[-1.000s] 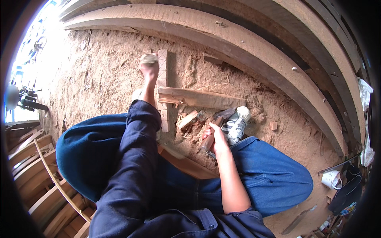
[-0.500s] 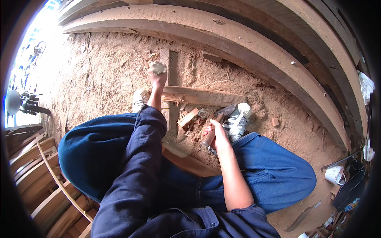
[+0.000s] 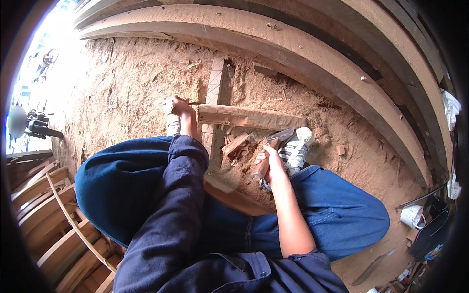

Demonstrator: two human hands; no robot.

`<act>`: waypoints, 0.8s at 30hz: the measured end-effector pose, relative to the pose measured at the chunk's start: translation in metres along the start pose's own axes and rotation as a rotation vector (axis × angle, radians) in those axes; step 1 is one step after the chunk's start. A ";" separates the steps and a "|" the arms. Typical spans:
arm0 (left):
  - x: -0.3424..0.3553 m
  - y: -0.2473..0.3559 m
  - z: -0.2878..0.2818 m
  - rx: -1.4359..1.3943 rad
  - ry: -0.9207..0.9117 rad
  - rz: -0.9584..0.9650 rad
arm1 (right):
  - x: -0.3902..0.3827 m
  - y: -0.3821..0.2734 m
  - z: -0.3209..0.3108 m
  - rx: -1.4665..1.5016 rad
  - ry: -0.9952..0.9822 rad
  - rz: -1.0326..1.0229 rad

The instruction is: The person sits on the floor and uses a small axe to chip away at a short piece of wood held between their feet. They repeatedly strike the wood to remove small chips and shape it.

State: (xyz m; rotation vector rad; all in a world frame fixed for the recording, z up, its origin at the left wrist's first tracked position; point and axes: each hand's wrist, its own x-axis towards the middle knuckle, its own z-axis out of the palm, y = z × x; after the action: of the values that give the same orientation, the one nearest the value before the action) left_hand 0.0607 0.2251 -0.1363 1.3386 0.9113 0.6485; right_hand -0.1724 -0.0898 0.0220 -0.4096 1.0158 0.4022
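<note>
My left hand [image 3: 182, 110] is closed at the left end of a cut wooden plank [image 3: 251, 117], with a thin dark piece sticking out toward the plank; what exactly it grips is unclear. The plank lies across an upright wooden batten [image 3: 215, 80] scored with crosses. My right hand [image 3: 271, 163] grips the wooden handle of an adze-like tool [image 3: 264, 171], its dark metal head beside my right striped shoe [image 3: 296, 149]. Split wood scraps [image 3: 234, 144] lie below the plank, between my hands. My left shoe [image 3: 173, 127] shows just below my left hand.
Large curved timbers [image 3: 273, 31] arch along the top and right. A small wood block [image 3: 340, 149] lies on the sawdust floor. Stacked curved slats [image 3: 68, 229] are at lower left, metal equipment [image 3: 36, 124] at left, a white bucket [image 3: 411, 217] and clutter at right.
My left hand has come down from the upper part of the batten to the plank's left end; the pale bundle earlier visible in it is out of sight. My right hand keeps its grip.
</note>
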 end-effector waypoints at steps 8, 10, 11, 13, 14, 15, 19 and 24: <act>-0.079 0.048 0.031 0.295 -0.080 -0.172 | -0.003 -0.008 -0.008 0.042 0.030 -0.012; -0.063 0.059 0.026 0.360 -0.154 -0.107 | 0.001 0.000 0.000 -0.045 0.039 -0.026; -0.059 0.061 0.030 0.448 -0.142 -0.135 | 0.003 0.000 0.001 -0.014 0.039 -0.003; -0.065 0.069 0.039 0.602 -0.121 -0.119 | 0.000 0.001 0.006 0.015 0.046 0.022; -0.065 0.075 0.041 0.662 -0.098 -0.064 | -0.003 0.002 0.010 0.006 0.043 0.027; -0.053 0.083 0.040 0.491 -0.087 -0.122 | -0.004 0.003 0.017 -0.008 0.023 0.034; -0.111 0.120 0.048 0.625 -0.173 0.094 | 0.003 -0.004 -0.012 0.016 0.009 0.028; -0.062 0.108 0.012 0.945 -0.352 0.708 | -0.005 0.002 0.006 0.005 0.021 0.035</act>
State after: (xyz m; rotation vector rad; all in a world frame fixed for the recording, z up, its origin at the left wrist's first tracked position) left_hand 0.0503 0.1828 -0.0191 2.5898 0.4150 0.4709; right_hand -0.1711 -0.0856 0.0286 -0.3926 1.0454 0.4274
